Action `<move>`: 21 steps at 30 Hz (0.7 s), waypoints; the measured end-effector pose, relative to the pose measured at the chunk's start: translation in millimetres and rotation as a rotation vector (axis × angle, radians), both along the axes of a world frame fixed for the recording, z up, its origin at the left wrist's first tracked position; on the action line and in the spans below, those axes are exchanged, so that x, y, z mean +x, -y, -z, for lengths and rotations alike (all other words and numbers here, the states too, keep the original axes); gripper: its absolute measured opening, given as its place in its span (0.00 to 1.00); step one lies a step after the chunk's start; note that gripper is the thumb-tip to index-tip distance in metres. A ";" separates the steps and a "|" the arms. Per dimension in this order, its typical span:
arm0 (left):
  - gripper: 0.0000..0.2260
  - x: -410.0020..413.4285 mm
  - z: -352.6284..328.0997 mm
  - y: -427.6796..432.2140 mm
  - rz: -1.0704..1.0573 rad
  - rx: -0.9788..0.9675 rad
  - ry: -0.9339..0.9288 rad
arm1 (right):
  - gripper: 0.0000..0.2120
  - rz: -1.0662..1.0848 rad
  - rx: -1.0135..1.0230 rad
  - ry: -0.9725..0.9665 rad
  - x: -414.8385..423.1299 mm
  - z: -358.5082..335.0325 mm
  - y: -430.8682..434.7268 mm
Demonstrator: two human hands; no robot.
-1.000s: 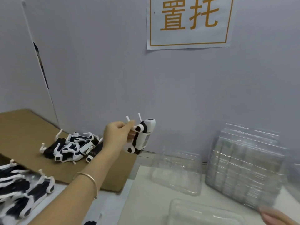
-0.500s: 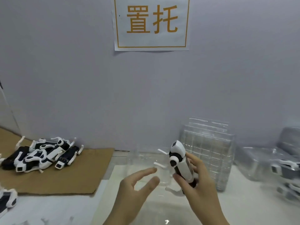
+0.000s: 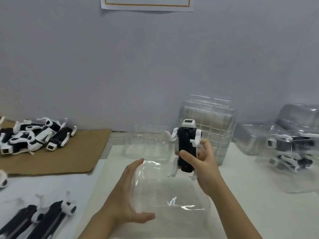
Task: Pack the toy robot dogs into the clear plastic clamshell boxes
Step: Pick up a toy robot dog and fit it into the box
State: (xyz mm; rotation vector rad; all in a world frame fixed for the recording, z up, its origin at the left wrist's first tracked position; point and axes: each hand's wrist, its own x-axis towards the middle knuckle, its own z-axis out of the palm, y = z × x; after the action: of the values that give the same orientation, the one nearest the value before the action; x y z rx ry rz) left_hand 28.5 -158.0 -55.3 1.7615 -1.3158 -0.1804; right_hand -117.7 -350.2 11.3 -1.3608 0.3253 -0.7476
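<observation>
Nearest us, at the lower left, loose toy dogs (image 3: 43,216) lie on the white desk (image 3: 259,204). Just ahead, our left hand (image 3: 127,192) has come down from mid-air and now lies flat against the left wall of a clear clamshell box (image 3: 172,195), its grip released, fingers straight, thumb by the box's near edge. Over the box's far right corner, our right hand (image 3: 205,168) has its grip clenched round a toy robot dog (image 3: 187,149), which a second ago was in the left hand above the cardboard sheet (image 3: 69,156). The dog now stands upright, head up, dark belly toward us, not yet inside the box. We judge the box steadied and the dog ready to be lowered in. Farther back, a pile of dogs (image 3: 32,137) waits on the cardboard, a stack of empty clamshells (image 3: 215,121) stands by the wall, and packed boxes (image 3: 284,149) sit at the right.
</observation>
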 end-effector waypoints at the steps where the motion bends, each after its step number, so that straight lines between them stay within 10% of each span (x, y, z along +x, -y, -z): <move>1: 0.55 0.3 -0.2 -0.2 -0.012 -0.023 0.050 | 0.25 0.000 -0.021 0.016 -0.2 -1.0 0.1; 14: 0.51 -1.8 5.6 1.4 0.000 0.036 -0.227 | 0.30 0.022 -0.317 -0.028 -1.9 -3.4 -7.0; 21: 0.54 -3.5 3.3 2.3 0.013 0.097 -0.267 | 0.25 -0.129 -0.935 -0.482 1.3 3.4 -3.5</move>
State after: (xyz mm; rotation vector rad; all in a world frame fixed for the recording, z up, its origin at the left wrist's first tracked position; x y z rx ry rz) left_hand 24.9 -160.3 -58.6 1.7411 -1.1410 -0.4770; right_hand -116.5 -346.7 7.9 -2.4356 0.2628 -0.4498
